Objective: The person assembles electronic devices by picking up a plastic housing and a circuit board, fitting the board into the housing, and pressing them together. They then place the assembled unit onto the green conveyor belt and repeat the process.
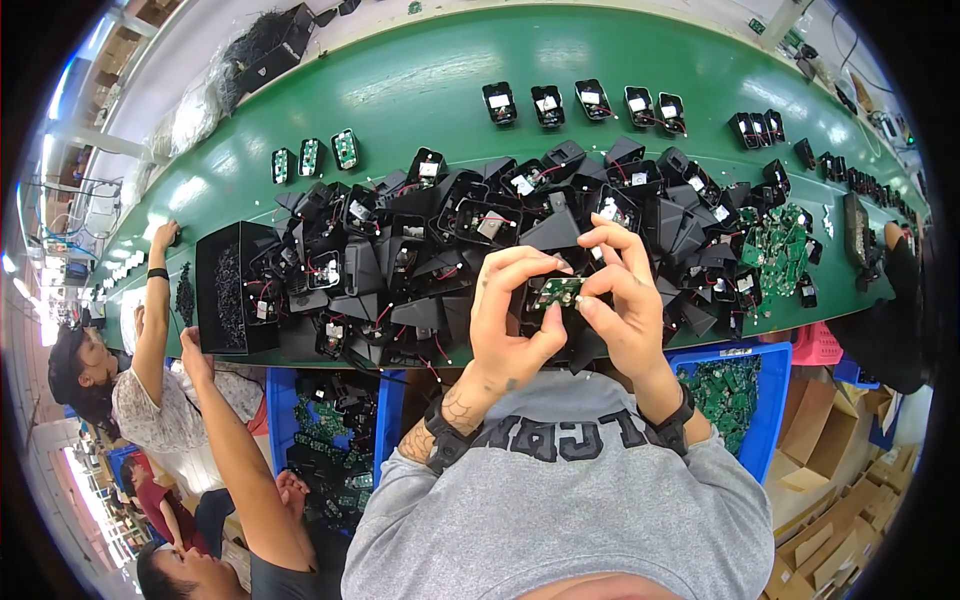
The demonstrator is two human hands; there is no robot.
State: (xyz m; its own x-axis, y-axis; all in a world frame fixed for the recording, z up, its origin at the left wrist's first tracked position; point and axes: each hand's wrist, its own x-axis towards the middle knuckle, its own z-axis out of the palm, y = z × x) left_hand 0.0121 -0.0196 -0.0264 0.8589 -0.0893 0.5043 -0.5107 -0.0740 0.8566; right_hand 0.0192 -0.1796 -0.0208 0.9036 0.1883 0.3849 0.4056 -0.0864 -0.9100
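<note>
The left hand (507, 322), fingers curled, pinches a small green circuit board (558, 291) between thumb and fingers, while the right hand (632, 308) closes its thumb and fingertip at the board's right edge, over the near side of a heap of black housings (360, 268). The heap lies on a green worktop (420, 90), loose boards (780, 245) to its right. Blue bins (770, 400) stand below the near edge, with co-workers (150, 410) at left.

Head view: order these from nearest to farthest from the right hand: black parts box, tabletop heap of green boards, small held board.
1. Small held board: at the left side of the right hand.
2. Heap of green boards: off to the right.
3. Black parts box: farthest, over on the left.
</note>
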